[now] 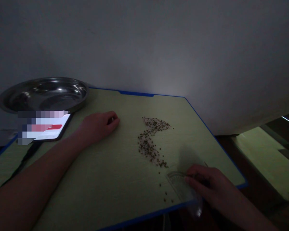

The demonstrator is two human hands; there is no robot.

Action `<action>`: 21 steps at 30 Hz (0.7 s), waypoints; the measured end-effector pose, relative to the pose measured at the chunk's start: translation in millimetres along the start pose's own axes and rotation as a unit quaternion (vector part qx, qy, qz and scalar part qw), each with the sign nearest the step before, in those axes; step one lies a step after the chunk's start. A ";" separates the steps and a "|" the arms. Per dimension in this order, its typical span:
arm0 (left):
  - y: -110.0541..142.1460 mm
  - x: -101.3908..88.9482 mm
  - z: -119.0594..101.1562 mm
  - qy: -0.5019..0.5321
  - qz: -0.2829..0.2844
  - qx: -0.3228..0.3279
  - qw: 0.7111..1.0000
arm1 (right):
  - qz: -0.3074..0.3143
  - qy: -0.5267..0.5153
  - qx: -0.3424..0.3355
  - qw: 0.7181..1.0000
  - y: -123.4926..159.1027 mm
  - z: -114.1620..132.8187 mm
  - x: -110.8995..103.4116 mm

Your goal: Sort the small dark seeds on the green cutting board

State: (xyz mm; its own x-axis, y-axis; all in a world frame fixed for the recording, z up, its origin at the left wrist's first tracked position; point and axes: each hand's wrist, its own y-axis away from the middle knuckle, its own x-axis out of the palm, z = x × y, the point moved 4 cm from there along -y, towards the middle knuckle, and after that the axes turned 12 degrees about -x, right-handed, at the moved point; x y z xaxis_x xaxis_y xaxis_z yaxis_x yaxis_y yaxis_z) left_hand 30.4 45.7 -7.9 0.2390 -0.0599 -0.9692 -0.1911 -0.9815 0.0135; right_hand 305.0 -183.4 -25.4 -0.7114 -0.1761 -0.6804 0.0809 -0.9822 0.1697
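Observation:
Small dark seeds or beads (148, 149) lie loosely in a curved band across the pale tabletop (115, 179), with a few stragglers close to the front edge. My right hand (207, 183) pinches a clear plastic protractor (179, 183) between thumb and fingers, near the front right of the table. The protractor's tip is just below the lower end of the band. Below it, at the table edge, a shiny transparent thing (196, 208) shows; its kind is unclear. My left hand (101, 125) rests on the table left of the band, fingers curled closed.
A wide steel basin (48, 94) stands at the back left. A phone with a lit screen (50, 126) lies in front of it, with a dark cable or strap (26, 158) nearby. A pale wall (144, 48) rises behind the blue-edged table.

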 end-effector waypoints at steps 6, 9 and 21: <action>1.8 -1.1 -1.7 -0.002 -0.003 0.015 1.000 | 0.014 0.031 0.003 0.999 -2.1 8.6 -2.3; 2.3 -1.6 -3.0 0.000 -0.006 0.020 1.000 | 0.024 0.032 0.003 0.999 -0.3 14.4 -1.1; 2.2 -1.0 -2.5 0.002 -0.019 0.029 0.999 | -0.007 0.050 -0.015 0.999 -6.3 14.9 -16.8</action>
State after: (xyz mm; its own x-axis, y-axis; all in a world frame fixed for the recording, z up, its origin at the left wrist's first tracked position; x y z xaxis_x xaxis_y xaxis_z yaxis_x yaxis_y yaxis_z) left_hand 32.1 43.1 -6.3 0.2511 -0.0240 -0.9677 -0.2374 -0.9707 -0.0376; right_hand 306.1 -173.3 -4.4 -0.6395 -0.1661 -0.7506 0.0924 -0.9859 0.1395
